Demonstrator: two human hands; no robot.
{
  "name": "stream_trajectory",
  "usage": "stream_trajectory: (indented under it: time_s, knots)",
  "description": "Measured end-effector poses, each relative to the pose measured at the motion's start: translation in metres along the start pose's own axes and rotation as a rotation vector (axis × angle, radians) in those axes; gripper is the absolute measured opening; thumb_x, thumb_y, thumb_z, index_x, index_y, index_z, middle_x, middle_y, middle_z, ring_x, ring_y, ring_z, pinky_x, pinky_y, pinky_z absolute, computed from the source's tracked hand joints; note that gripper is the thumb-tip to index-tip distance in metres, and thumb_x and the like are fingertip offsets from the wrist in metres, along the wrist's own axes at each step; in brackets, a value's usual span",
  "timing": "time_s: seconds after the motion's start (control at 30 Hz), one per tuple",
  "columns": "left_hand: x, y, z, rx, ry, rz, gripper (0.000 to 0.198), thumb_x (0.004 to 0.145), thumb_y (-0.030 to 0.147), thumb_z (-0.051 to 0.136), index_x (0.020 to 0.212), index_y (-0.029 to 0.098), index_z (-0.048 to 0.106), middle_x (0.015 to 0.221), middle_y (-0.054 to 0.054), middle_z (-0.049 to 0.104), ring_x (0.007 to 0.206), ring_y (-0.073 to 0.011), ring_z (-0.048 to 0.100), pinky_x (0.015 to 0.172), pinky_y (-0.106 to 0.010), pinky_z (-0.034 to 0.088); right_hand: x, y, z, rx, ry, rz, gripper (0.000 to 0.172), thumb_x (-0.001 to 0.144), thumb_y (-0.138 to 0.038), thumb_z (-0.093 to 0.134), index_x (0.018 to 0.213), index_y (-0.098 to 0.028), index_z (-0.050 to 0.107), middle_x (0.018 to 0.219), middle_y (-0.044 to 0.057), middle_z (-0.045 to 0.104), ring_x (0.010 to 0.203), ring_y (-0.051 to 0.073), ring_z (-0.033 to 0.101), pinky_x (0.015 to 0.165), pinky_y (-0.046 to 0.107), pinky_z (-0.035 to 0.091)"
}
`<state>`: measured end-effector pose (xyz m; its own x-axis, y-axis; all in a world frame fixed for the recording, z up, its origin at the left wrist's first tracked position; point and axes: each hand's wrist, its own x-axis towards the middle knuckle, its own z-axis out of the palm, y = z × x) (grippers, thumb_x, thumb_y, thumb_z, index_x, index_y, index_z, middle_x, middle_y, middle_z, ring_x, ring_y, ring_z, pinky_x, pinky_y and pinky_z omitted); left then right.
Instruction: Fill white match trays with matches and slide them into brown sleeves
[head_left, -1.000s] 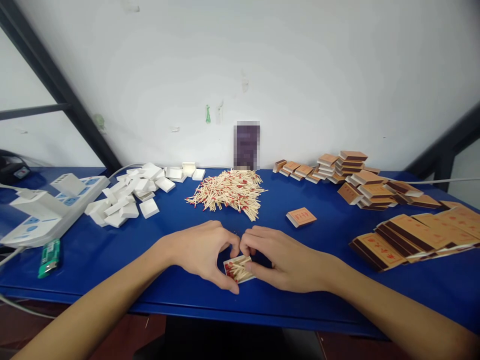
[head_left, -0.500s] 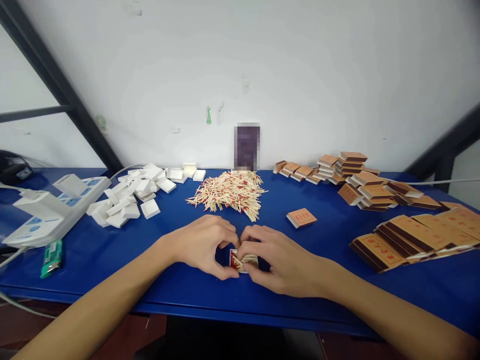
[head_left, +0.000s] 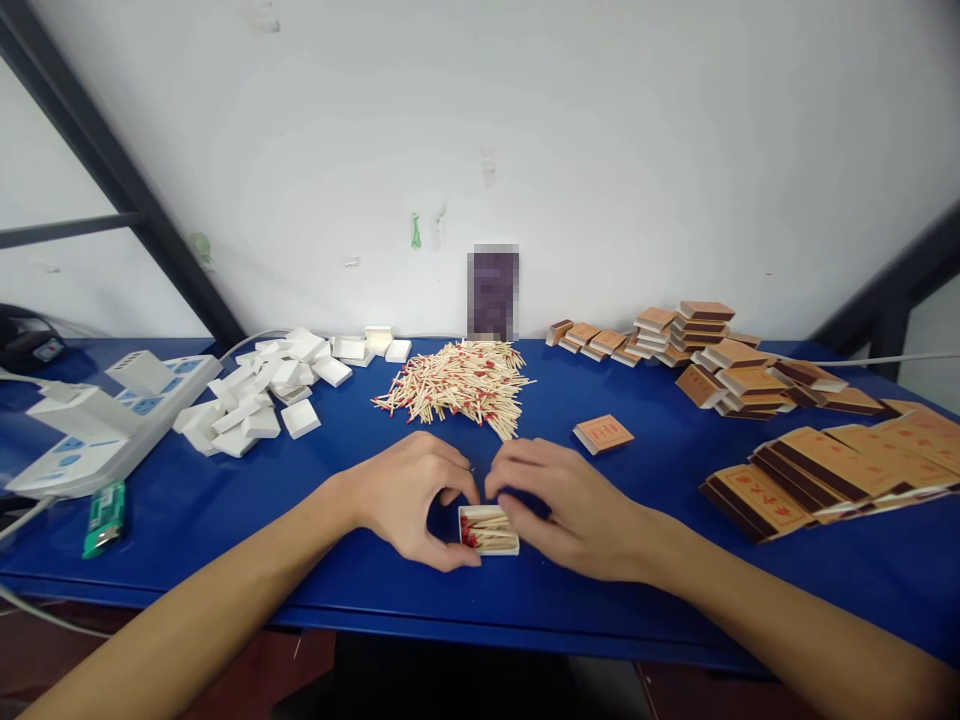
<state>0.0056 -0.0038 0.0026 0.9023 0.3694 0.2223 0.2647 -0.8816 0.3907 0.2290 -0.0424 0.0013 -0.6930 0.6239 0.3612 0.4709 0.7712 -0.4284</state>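
A small white matchbox tray [head_left: 489, 551] rests near the table's front, with red-tipped matches [head_left: 491, 530] lying in it, heads toward the left. My left hand [head_left: 420, 500] grips the tray's left end, thumb at the near side and fingertips at the far side. Just over the tray's right far corner is my right hand [head_left: 577, 510], its thumb and curled fingers apart and nothing visible between them. Beyond both hands spreads a heap of loose matches [head_left: 457, 385]. One closed matchbox [head_left: 604, 434] lies past my right hand.
White empty trays [head_left: 259, 390] are piled at the left, beside a power strip [head_left: 127, 425] and a green lighter [head_left: 104, 520]. Stacked matchboxes [head_left: 742, 380] and flat matchbox sleeves [head_left: 832, 465] occupy the right. A pixelated dark panel [head_left: 493, 292] stands against the wall.
My right hand has lifted away from the tray, up and slightly right, uncovering the matches inside. My left hand has stayed at the tray's left end.
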Motion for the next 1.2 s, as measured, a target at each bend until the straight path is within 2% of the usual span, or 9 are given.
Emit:
stream_trajectory:
  time_s: [0.13, 0.37, 0.57, 0.77, 0.83, 0.93, 1.0, 1.1, 1.2]
  knots:
    - [0.002, 0.006, 0.004, 0.057, -0.025, 0.020, 0.033, 0.071, 0.048, 0.072, 0.084, 0.018, 0.069, 0.066, 0.000, 0.060, 0.058, -0.0136, 0.052, 0.056, -0.027, 0.038, 0.003, 0.019, 0.002, -0.213, 0.178, 0.187, 0.015, 0.090, -0.014, 0.047, 0.097, -0.016, 0.060, 0.090, 0.007, 0.062, 0.083, 0.019, 0.057, 0.073, 0.032, 0.043]
    - [0.003, 0.002, 0.005, 0.096, 0.061, -0.028, 0.030, 0.089, 0.042, 0.054, 0.096, 0.017, 0.068, 0.069, -0.001, 0.060, 0.060, -0.0134, 0.054, 0.058, -0.026, 0.039, 0.014, 0.044, 0.016, -0.417, 0.173, 0.302, 0.016, 0.091, -0.029, 0.059, 0.100, -0.016, 0.062, 0.091, 0.008, 0.063, 0.087, 0.024, 0.060, 0.075, 0.035, 0.046]
    - [0.006, -0.014, 0.002, 0.226, 0.171, -0.179, 0.029, 0.097, 0.031, 0.045, 0.090, 0.016, 0.068, 0.075, -0.003, 0.062, 0.069, -0.0142, 0.056, 0.069, -0.027, 0.041, 0.014, 0.048, 0.017, -0.331, 0.159, 0.287, 0.010, 0.089, -0.015, 0.056, 0.081, -0.017, 0.062, 0.080, 0.005, 0.064, 0.078, 0.020, 0.058, 0.069, 0.031, 0.043]
    - [0.005, -0.022, -0.002, 0.336, 0.168, -0.273, 0.042, 0.095, 0.033, 0.046, 0.059, 0.014, 0.056, 0.058, 0.001, 0.053, 0.060, -0.0121, 0.048, 0.074, -0.031, 0.037, 0.004, 0.041, 0.011, -0.206, 0.112, 0.230, 0.013, 0.084, -0.009, 0.057, 0.075, -0.018, 0.062, 0.074, 0.003, 0.064, 0.071, 0.017, 0.057, 0.068, 0.030, 0.038]
    - [0.004, -0.022, -0.003, 0.281, 0.150, -0.296, 0.036, 0.095, 0.031, 0.046, 0.066, 0.015, 0.061, 0.056, 0.002, 0.051, 0.055, -0.0107, 0.045, 0.067, -0.029, 0.036, 0.004, 0.035, 0.011, -0.175, 0.064, 0.152, 0.013, 0.084, -0.009, 0.057, 0.076, -0.018, 0.062, 0.075, 0.001, 0.065, 0.071, 0.015, 0.058, 0.073, 0.032, 0.036]
    - [0.003, -0.018, -0.004, 0.192, 0.100, -0.316, 0.020, 0.090, 0.026, 0.049, 0.097, 0.016, 0.065, 0.055, 0.005, 0.049, 0.052, -0.0108, 0.046, 0.059, -0.025, 0.036, 0.004, 0.029, 0.012, -0.122, 0.011, 0.066, 0.012, 0.086, -0.010, 0.056, 0.079, -0.018, 0.062, 0.077, -0.001, 0.065, 0.072, 0.014, 0.057, 0.076, 0.033, 0.033]
    - [0.003, -0.015, -0.006, 0.171, 0.059, -0.274, 0.026, 0.086, 0.023, 0.052, 0.110, 0.017, 0.061, 0.064, 0.004, 0.053, 0.059, -0.0121, 0.051, 0.061, -0.025, 0.039, 0.004, 0.028, 0.011, -0.095, 0.002, 0.041, 0.012, 0.087, -0.011, 0.056, 0.081, -0.018, 0.063, 0.078, -0.001, 0.065, 0.072, 0.013, 0.057, 0.074, 0.031, 0.034]
    - [0.004, -0.012, -0.007, 0.200, 0.009, -0.221, 0.029, 0.082, 0.023, 0.054, 0.109, 0.018, 0.062, 0.088, -0.003, 0.059, 0.076, -0.0158, 0.057, 0.070, -0.027, 0.044, 0.005, 0.031, 0.009, -0.073, 0.008, 0.032, 0.011, 0.087, -0.011, 0.057, 0.082, -0.019, 0.064, 0.079, 0.000, 0.066, 0.075, 0.014, 0.058, 0.073, 0.030, 0.037]
    - [0.003, -0.014, -0.007, 0.229, -0.012, -0.245, 0.025, 0.082, 0.025, 0.055, 0.105, 0.019, 0.064, 0.094, -0.004, 0.058, 0.081, -0.0175, 0.057, 0.073, -0.029, 0.045, 0.004, 0.033, 0.008, -0.044, 0.015, 0.045, 0.011, 0.086, -0.011, 0.058, 0.082, -0.019, 0.064, 0.082, 0.001, 0.066, 0.077, 0.015, 0.058, 0.073, 0.028, 0.041]
